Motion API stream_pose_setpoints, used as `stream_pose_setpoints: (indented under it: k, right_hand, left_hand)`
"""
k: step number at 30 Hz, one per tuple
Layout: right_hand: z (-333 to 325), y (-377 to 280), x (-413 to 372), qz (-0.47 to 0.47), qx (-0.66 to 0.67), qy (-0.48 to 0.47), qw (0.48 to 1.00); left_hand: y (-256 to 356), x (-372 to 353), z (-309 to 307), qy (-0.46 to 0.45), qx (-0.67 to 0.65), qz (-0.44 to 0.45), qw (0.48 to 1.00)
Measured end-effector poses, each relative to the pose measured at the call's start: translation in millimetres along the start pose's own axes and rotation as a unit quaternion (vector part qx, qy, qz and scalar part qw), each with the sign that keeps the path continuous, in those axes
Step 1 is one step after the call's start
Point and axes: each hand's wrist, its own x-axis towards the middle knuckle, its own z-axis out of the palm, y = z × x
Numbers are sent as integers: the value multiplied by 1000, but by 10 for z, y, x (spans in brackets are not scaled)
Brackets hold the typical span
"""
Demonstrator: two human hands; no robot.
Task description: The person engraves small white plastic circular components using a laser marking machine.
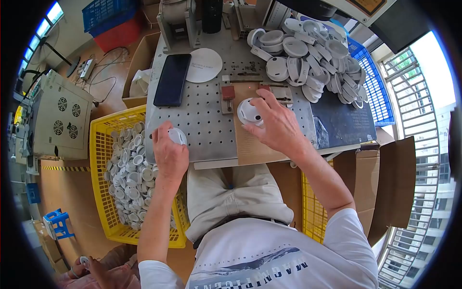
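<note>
My right hand (277,123) has its thumb and fingers closed around a white round plastic lid (249,113) with a small dark hole. That lid is over a brown cardboard strip (250,144) on the perforated metal plate (204,115), close to a small dark red block (227,92). At the plate's front left edge, my left hand (172,154) grips another white round plastic lid (178,136); its fingertips are partly hidden. A big heap of similar white lids (315,55) lies at the back right of the plate.
A black phone (172,79) and a white paper disc (204,65) lie at back left. A yellow basket (100,192) full of white round parts stands left of my legs. A blue basket (380,98) and cardboard box (368,185) are at right. Another person's hand (91,269) shows lower left.
</note>
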Motion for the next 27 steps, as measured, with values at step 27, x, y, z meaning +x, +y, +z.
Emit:
stream_pose_setpoints:
  k: [27]
  right_hand:
    - [181,292,-140,26,89,188,978]
  left_hand:
    - [-289,-367,-355,47,-96,-43,993]
